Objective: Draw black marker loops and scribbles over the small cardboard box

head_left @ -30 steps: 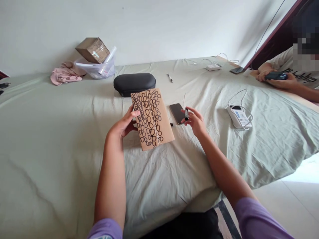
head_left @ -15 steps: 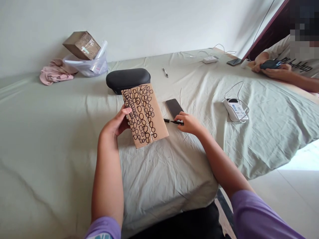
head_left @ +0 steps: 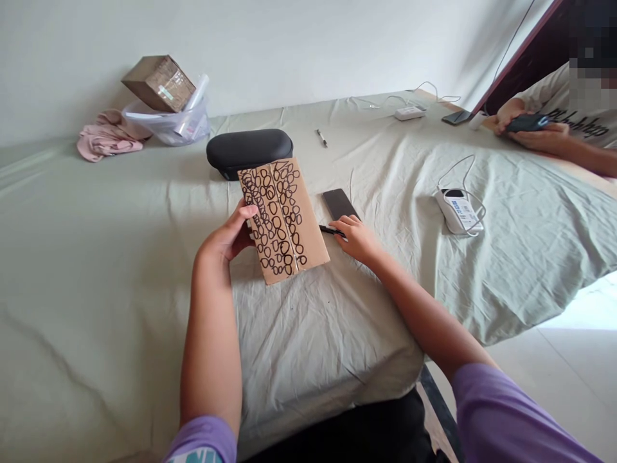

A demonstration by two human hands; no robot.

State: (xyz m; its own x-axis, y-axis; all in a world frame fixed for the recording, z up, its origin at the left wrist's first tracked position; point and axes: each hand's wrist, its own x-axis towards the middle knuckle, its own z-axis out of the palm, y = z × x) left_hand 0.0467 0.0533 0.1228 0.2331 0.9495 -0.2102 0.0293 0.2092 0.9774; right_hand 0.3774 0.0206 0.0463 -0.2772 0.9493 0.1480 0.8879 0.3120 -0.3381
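Note:
My left hand (head_left: 236, 226) is wrapped round the left side of a small cardboard box (head_left: 315, 238), thumb on its top face. Rows of hand-drawn black loops cover most of that face, with a taped seam running down it. To the right of the box, my right hand (head_left: 355, 239) pinches a black marker (head_left: 332, 230) low over the cloth. The marker's left end, where its cap is, reaches the box's right edge; whether the cap is fully on I cannot tell. A dark phone (head_left: 340, 204) lies just beyond my right fingers.
Behind the box sits a black hard case (head_left: 249, 149). A pen (head_left: 321, 137) lies farther back. To the right is a white power strip (head_left: 459, 212) with its cord. At the back left, a plastic basket (head_left: 168, 125) holds a brown carton (head_left: 161, 83), beside pink cloth (head_left: 108, 136). Another person's hands (head_left: 535, 132) hold a dark object.
My right hand has moved slightly left with the marker. The gap between the marker's tip and its cap has closed. My left hand still holds the box in place.

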